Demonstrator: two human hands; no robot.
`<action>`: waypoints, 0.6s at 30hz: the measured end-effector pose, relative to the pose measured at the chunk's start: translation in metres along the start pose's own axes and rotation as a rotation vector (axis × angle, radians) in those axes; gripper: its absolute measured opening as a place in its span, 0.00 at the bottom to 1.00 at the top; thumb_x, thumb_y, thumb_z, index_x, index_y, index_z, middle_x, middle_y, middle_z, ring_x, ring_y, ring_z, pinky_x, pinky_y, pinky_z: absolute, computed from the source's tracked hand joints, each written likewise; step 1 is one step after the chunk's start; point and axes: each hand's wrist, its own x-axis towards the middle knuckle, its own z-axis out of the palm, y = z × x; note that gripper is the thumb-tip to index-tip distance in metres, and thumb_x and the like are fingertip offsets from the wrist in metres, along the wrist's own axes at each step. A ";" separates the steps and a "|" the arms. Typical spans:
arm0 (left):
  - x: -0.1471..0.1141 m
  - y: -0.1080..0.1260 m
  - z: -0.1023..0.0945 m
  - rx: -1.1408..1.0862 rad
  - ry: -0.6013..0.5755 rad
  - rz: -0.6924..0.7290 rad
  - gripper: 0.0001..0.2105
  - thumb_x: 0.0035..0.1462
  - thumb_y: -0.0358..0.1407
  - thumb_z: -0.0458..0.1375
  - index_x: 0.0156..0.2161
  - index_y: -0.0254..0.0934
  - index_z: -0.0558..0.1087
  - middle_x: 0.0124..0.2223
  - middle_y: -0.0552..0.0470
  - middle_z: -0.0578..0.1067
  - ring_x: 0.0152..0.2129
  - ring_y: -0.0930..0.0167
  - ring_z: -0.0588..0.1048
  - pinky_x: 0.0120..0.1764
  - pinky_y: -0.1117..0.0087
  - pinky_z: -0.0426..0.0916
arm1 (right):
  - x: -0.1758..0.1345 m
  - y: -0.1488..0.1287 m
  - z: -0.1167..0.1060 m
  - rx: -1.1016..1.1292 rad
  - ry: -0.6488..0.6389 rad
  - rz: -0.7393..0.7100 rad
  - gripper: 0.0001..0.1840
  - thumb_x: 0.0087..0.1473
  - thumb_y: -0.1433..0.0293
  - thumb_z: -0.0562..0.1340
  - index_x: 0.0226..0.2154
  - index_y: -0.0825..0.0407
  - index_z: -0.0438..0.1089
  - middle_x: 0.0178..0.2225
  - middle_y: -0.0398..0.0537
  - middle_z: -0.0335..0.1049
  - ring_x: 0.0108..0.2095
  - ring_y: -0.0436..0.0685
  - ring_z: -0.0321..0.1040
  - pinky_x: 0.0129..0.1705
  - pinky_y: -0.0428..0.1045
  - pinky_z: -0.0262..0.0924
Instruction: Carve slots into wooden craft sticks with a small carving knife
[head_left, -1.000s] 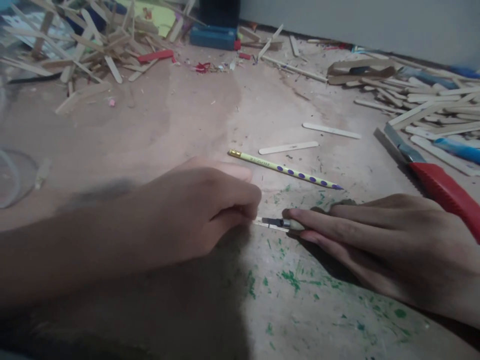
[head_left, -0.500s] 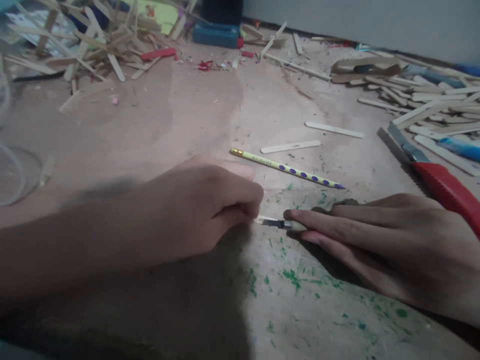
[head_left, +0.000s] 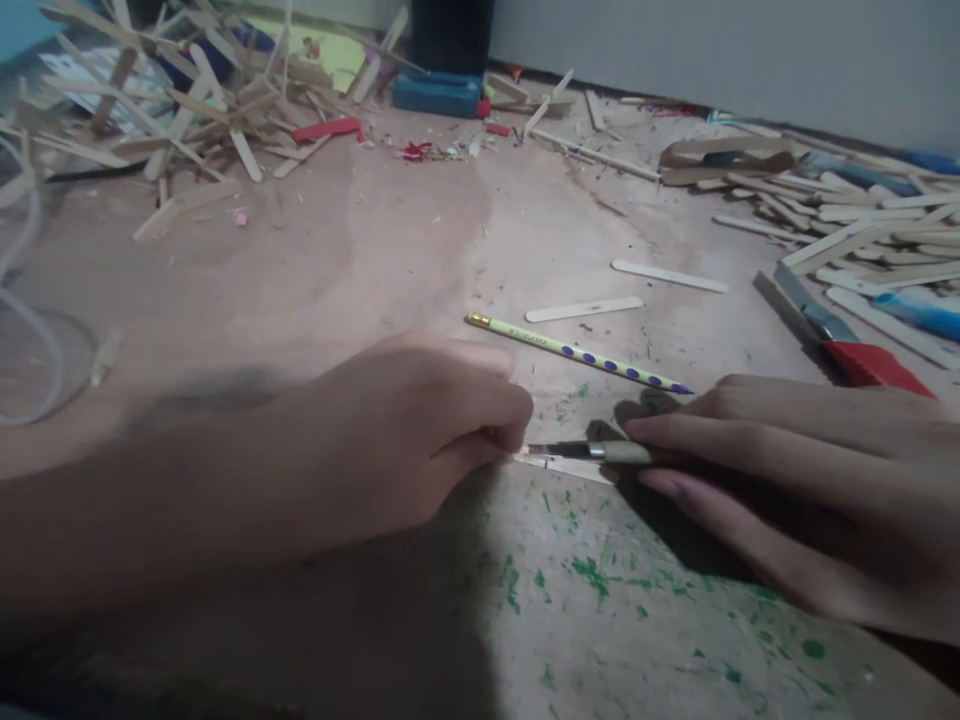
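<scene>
My left hand [head_left: 431,430] is closed near the middle of the table, thumb and forefinger pinching one end of a craft stick [head_left: 581,468] with a dark mark on it. To the right, my right hand [head_left: 795,485] grips a small carving knife [head_left: 619,453] with a pale wooden handle, a silver collar and a narrow dark blade. The blade lies just above the stick, its tip close to my left fingertips; I cannot tell if it touches. A yellow pencil [head_left: 577,352] with purple dots lies beyond both hands.
Two loose craft sticks [head_left: 585,309] lie past the pencil. A red-handled box cutter [head_left: 870,365] rests at the right, beside a heap of craft sticks [head_left: 847,215]. Another stick pile [head_left: 202,110] fills the back left. A white cable [head_left: 49,345] curls at the left edge.
My right hand has drawn the knife a little to the right, so more of the craft stick shows beneath it. My left hand keeps its pinch. The view has tilted slightly.
</scene>
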 end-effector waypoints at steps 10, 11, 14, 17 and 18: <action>0.002 0.009 -0.006 0.036 -0.053 -0.040 0.18 0.74 0.19 0.55 0.38 0.40 0.83 0.36 0.56 0.80 0.33 0.71 0.78 0.41 0.65 0.66 | -0.043 0.006 0.013 0.037 0.020 0.064 0.24 0.76 0.44 0.77 0.66 0.34 0.91 0.45 0.54 0.90 0.43 0.71 0.90 0.37 0.61 0.85; 0.001 0.009 -0.006 0.033 -0.057 -0.044 0.18 0.75 0.20 0.55 0.38 0.40 0.82 0.36 0.56 0.80 0.33 0.71 0.79 0.41 0.65 0.67 | -0.047 0.007 0.014 0.035 0.022 0.065 0.25 0.76 0.43 0.77 0.65 0.34 0.91 0.44 0.55 0.90 0.43 0.71 0.90 0.36 0.60 0.85; 0.001 0.006 -0.005 0.009 -0.053 -0.032 0.16 0.74 0.22 0.59 0.38 0.43 0.80 0.36 0.57 0.80 0.33 0.69 0.79 0.41 0.65 0.67 | -0.054 0.010 0.017 0.033 0.026 0.066 0.25 0.77 0.40 0.76 0.64 0.35 0.92 0.43 0.55 0.90 0.42 0.70 0.89 0.35 0.60 0.84; 0.001 0.006 -0.005 0.029 -0.031 -0.025 0.17 0.75 0.20 0.58 0.39 0.42 0.82 0.36 0.57 0.80 0.32 0.70 0.78 0.42 0.65 0.67 | -0.058 0.012 0.014 0.028 0.026 0.074 0.25 0.77 0.40 0.75 0.63 0.36 0.92 0.42 0.54 0.90 0.41 0.69 0.89 0.34 0.59 0.83; 0.001 0.007 -0.006 0.041 -0.036 -0.030 0.18 0.75 0.20 0.57 0.39 0.41 0.83 0.36 0.57 0.80 0.32 0.71 0.78 0.42 0.65 0.67 | -0.058 0.013 0.012 0.025 0.025 0.078 0.25 0.77 0.41 0.75 0.63 0.36 0.92 0.42 0.54 0.90 0.41 0.69 0.90 0.34 0.58 0.83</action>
